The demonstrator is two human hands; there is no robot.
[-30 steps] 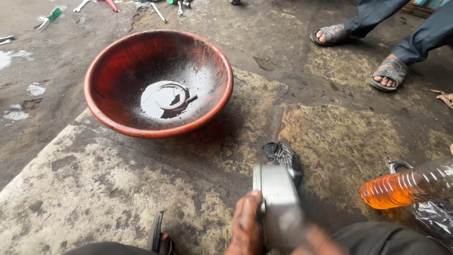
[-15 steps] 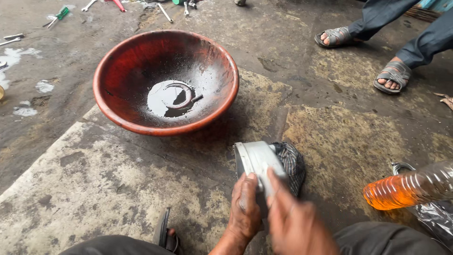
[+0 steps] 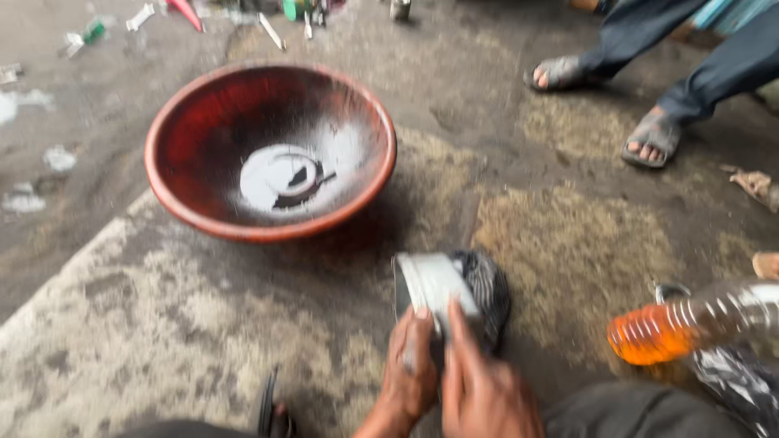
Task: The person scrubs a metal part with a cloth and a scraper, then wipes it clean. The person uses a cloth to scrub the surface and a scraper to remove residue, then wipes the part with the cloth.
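stained concrete floor (image 3: pixel 162 324) bears a red bowl (image 3: pixel 195 138), dark rag (image 3: pixel 489 285), lying bottle (image 3: pixel 690 324).

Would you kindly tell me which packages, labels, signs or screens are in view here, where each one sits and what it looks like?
No labels, signs or screens show.
Plastic bottle: lies on its side at the right edge, clear, ribbed, holding orange liquid.
Crumpled wrapper: on the ground just below the bottle, shiny and dark.
Small scraps: far top left, too blurred to tell.

Right hand (image 3: pixel 485 388) now grips the metal part (image 3: pixel 430 285); part turned upright.
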